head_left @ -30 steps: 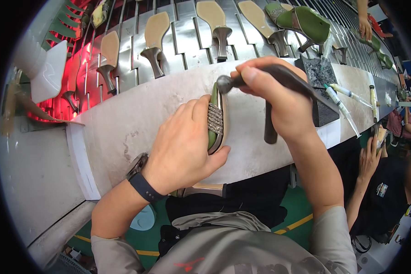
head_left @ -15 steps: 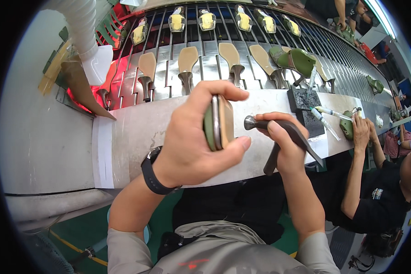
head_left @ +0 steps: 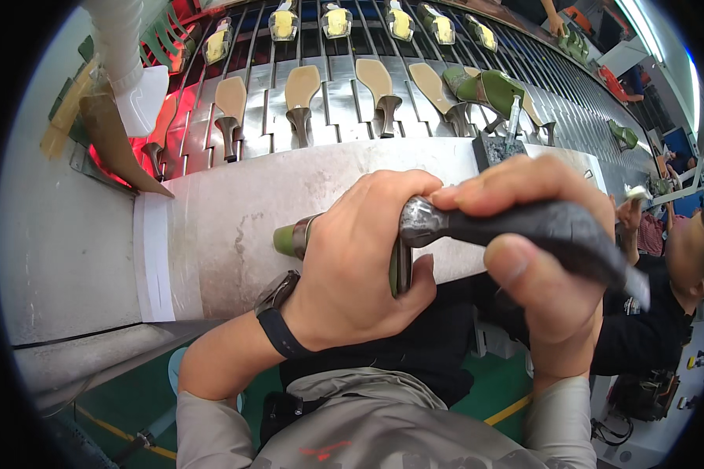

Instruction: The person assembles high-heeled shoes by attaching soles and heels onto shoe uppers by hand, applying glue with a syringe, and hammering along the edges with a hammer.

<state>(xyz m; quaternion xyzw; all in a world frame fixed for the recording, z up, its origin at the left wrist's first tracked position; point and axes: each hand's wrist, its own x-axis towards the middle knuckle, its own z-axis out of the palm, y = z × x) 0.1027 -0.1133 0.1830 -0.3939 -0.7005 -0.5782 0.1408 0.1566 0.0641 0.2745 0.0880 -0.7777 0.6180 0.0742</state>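
My left hand (head_left: 360,266) is wrapped around a green shoe (head_left: 288,241). One green end juts out on the left, and an edge shows between fingers and thumb; the rest is hidden by the hand. In my right hand (head_left: 551,289) are dark lasting pincers (head_left: 516,225), gripped by the handle. Their rounded metal head is right by the shoe's edge at my left fingertips; whether it touches, I cannot tell.
A pale worktable (head_left: 235,227) lies under my hands. Beyond it, a slatted conveyor carries tan soles with heels (head_left: 301,86) and a green shoe (head_left: 497,94). A dark block (head_left: 489,152) with a syringe (head_left: 515,117) stands right. A white hose nozzle (head_left: 145,102) hangs left; a co-worker (head_left: 665,313) sits right.
My right hand has brought the pincers up and left to the shoe. My left hand has turned the shoe, so its green end now shows on the left.
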